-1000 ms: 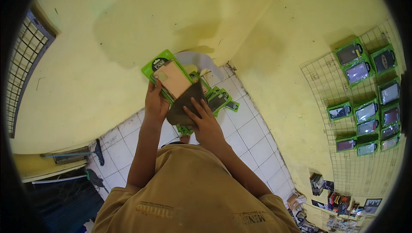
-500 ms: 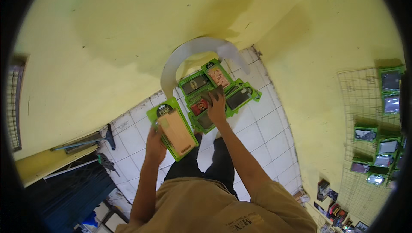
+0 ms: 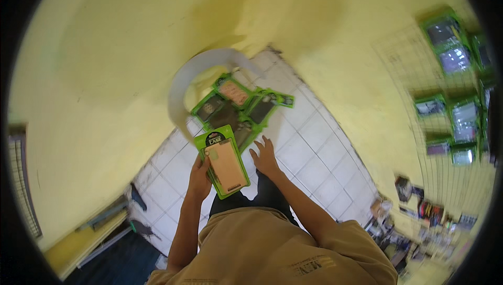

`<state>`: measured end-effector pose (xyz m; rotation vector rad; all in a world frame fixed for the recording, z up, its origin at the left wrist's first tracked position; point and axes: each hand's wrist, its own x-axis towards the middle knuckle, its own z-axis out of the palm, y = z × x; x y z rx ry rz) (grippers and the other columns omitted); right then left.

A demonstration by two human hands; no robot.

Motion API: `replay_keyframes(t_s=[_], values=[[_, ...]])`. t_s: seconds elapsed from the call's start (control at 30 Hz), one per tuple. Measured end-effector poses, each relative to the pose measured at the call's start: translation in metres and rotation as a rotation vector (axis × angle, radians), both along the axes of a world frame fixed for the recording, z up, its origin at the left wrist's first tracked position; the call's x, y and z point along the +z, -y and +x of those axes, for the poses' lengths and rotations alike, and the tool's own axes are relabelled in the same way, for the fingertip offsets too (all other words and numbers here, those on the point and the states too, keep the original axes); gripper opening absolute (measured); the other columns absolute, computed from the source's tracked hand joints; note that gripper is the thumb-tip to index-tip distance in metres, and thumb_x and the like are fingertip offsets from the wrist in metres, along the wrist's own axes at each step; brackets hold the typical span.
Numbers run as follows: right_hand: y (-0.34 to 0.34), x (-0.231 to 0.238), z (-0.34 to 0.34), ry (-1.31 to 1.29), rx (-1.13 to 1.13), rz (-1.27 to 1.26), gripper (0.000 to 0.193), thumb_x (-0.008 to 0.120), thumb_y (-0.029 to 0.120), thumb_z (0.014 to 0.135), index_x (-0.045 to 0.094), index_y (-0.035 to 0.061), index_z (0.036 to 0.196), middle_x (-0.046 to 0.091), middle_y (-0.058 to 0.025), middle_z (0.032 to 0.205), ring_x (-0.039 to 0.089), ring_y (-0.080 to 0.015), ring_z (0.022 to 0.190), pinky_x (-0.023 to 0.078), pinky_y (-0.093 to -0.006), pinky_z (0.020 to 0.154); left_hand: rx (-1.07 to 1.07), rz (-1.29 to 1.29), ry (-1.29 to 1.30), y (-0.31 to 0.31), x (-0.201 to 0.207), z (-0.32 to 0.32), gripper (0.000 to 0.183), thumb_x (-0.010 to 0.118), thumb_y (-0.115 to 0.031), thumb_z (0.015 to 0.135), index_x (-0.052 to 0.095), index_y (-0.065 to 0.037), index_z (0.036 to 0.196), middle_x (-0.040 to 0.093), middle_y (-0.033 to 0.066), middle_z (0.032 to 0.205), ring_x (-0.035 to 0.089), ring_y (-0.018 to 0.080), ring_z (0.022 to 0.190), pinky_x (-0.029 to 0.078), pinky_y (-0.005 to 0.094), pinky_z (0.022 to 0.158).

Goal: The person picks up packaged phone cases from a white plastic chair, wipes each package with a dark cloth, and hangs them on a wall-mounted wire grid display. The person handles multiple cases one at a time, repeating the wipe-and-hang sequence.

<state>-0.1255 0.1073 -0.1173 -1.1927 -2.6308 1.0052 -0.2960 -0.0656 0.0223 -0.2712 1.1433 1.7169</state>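
Observation:
My left hand (image 3: 200,181) grips the edge of a packaged phone case (image 3: 226,164), a peach-coloured case in a bright green and clear pack, held upright in front of me. My right hand (image 3: 266,159) is empty, its fingers spread, just right of that pack. Beyond both hands, several more green phone case packs lie overlapping in a pile on what looks like a chair; among them are a pink patterned one (image 3: 233,92) and a dark one (image 3: 260,111). The held pack covers the near part of the pile.
A curved white chair back (image 3: 181,83) rises behind the pile, by the yellow wall (image 3: 105,65). A wire grid (image 3: 403,75) with hanging phone case packs (image 3: 466,120) is on the right wall. White floor tiles (image 3: 317,133) lie below; a broom (image 3: 141,228) is at lower left.
My right hand has left the pile and drawn back toward me, fingers spread. The left hand still holds the peach phone case pack, now nearer the middle. My view has swung to the right.

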Motion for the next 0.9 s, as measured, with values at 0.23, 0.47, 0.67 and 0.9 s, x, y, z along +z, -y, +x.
replay_keyframes(t_s=[0.23, 0.47, 0.67, 0.9], values=[[0.062, 0.168, 0.011, -0.445, -0.481, -0.366, 0.033, 0.055, 0.029, 0.104, 0.065, 0.0049, 0.124, 0.062, -0.0133, 0.131, 0.062, -0.0276, 0.116, 0.049, -0.0385, 0.099, -0.508, 0.301, -0.063, -0.016, 0.009, -0.061, 0.037, 0.045, -0.016, 0.107, 0.046, -0.006, 0.143, 0.057, 0.0067, 0.133, 0.056, 0.0179, 0.120, 0.047, 0.0364, 0.102], [0.139, 0.254, -0.056, -0.695, -0.688, -0.328, 0.037, 0.058, 0.022, 0.103, 0.058, -0.0044, 0.128, 0.069, -0.0115, 0.112, 0.063, -0.0165, 0.102, 0.050, -0.0313, 0.089, -0.853, 0.532, -0.197, -0.021, 0.054, -0.105, 0.037, 0.048, -0.019, 0.107, 0.049, -0.008, 0.142, 0.060, 0.0058, 0.133, 0.058, 0.0177, 0.119, 0.047, 0.0365, 0.103], [0.159, 0.263, -0.065, -0.729, -0.842, -0.248, 0.033, 0.062, 0.016, 0.099, 0.059, -0.0048, 0.125, 0.069, -0.0093, 0.104, 0.063, -0.0133, 0.095, 0.050, -0.0282, 0.084, -0.931, 0.612, -0.013, -0.020, 0.064, -0.094, 0.036, 0.049, -0.016, 0.106, 0.049, -0.007, 0.141, 0.061, 0.0031, 0.129, 0.057, 0.0136, 0.118, 0.047, 0.0331, 0.101], [0.124, 0.236, -0.040, -0.828, -0.886, -0.217, 0.026, 0.063, 0.019, 0.099, 0.065, -0.0036, 0.113, 0.070, -0.0071, 0.092, 0.060, -0.0090, 0.081, 0.050, -0.0275, 0.070, -0.971, 0.564, -0.142, -0.048, 0.057, -0.055, 0.034, 0.055, -0.019, 0.104, 0.054, -0.004, 0.135, 0.063, 0.0043, 0.123, 0.059, 0.0133, 0.111, 0.047, 0.0318, 0.097]])
